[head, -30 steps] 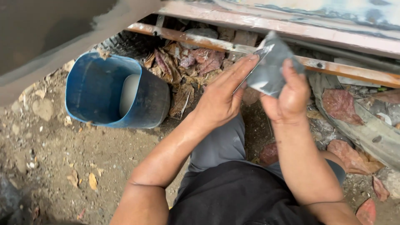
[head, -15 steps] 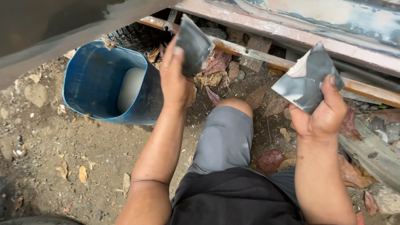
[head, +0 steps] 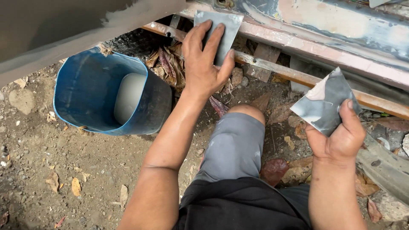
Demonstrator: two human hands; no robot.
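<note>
My left hand [head: 204, 64] is flat on a grey scraper [head: 221, 30], fingers spread over its face, thumb hooked at the right edge, pressing it against the lower edge of the panel [head: 324, 30] ahead of me. The scraper's top corners show past my fingertips; the rest is under the palm.

My right hand [head: 341, 138] is off to the right and nearer my body, well apart from the left. It pinches a second grey sheet [head: 326, 102], thumb on its front, fingers behind. That sheet is tilted, one corner up, smeared with pale filler and dark patches. It is held in the air, touching nothing else.

Just past the left hand: a rusty bar [head: 272, 68] running along below the panel, which is streaked grey, pink and bare metal.

Left of my left forearm: a blue tub [head: 102, 98] lying on its side on the ground, mouth towards me, a pale grey lump [head: 128, 96] inside. Dry leaves [head: 168, 64] are between tub and hand.

Between my arms: my knee [head: 238, 136] in grey cloth. Beneath everything: dirt [head: 64, 170] with small stones and leaf scraps.
</note>
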